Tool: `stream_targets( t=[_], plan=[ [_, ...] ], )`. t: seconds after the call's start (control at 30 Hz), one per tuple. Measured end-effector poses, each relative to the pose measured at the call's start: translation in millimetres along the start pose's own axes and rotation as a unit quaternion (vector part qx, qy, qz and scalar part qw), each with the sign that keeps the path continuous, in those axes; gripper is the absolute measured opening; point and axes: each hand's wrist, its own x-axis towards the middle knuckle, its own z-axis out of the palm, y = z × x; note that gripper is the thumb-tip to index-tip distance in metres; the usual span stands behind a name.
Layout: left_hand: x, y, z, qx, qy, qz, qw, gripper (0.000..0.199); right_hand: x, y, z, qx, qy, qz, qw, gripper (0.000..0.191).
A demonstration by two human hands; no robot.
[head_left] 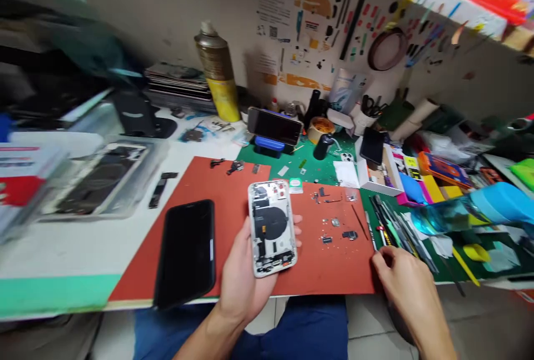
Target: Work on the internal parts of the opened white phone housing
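My left hand (241,279) holds an opened phone housing (273,226) above the red mat (321,274). The housing has a white frame, a black round charging coil and small parts along its lower end; its inner side faces up. My right hand (406,282) is at the mat's right edge with its fingers curled together, just below a row of pen-like tools and tweezers (386,221). Whatever those fingertips hold, if anything, is hidden. On the mat, left of the housing, lies a black phone screen (186,251). Small loose phone parts (327,239) are scattered right of the housing.
A second opened phone (102,176) lies in a clear tray at left. Behind the mat stand a spray can (217,70) and a propped phone (274,126). A blue water bottle (475,207) lies at right beside a white box (381,173). A shelf overhangs the upper right.
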Motion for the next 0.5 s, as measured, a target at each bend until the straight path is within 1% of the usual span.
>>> stream_targets(
  t=[0.13,0.27,0.33,0.5],
  plan=[
    [-1.8,-0.3,-2.0,-0.011,-0.034,0.003,0.999,0.053,9.0,3.3,-3.1,-0.011,-0.037,0.004,0.999,0.036],
    [-3.4,-0.3,-3.0,-0.011,-0.061,0.006,0.998,0.056,13.4,3.9,-6.0,-0.032,-0.081,0.045,0.995,0.033],
    [-3.3,-0.5,-3.4,-0.011,-0.072,0.008,0.997,0.057,13.3,3.4,-6.2,-0.041,-0.089,0.057,0.994,0.031],
    [-3.1,-0.3,-3.9,-0.014,-0.085,0.009,0.996,0.059,11.0,2.9,-6.3,-0.042,-0.097,0.061,0.993,0.035]
  ],
)
